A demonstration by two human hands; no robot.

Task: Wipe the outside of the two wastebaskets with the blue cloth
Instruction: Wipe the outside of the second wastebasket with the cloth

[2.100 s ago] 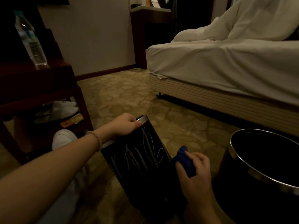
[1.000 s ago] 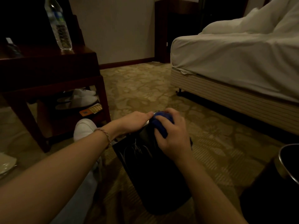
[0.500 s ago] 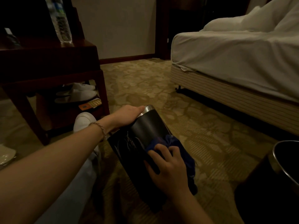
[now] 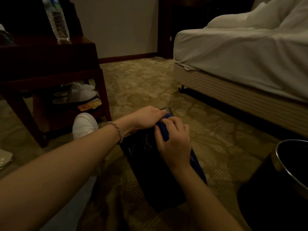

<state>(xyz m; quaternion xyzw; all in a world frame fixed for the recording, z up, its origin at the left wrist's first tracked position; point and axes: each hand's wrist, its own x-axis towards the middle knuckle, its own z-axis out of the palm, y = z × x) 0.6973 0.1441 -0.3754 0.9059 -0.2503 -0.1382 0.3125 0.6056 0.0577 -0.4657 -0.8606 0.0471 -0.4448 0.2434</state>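
Note:
A black wastebasket lies tilted on the carpet in front of me, its metal rim pointing away. My left hand grips that rim at the far end. My right hand presses the blue cloth against the upper side of the basket, just below the rim and touching my left hand. A strip of the cloth trails down the basket's right side. A second black wastebasket with a shiny metal rim stands upright at the lower right, apart from both hands.
A dark wooden side table stands at the left with a water bottle on top and white slippers underneath. A bed with white sheets fills the right. My white shoe rests near the table leg. Patterned carpet lies between.
My right hand has slid the blue cloth from the basket's middle back up to the rim beside my left hand. The left hand has kept its grip on the rim.

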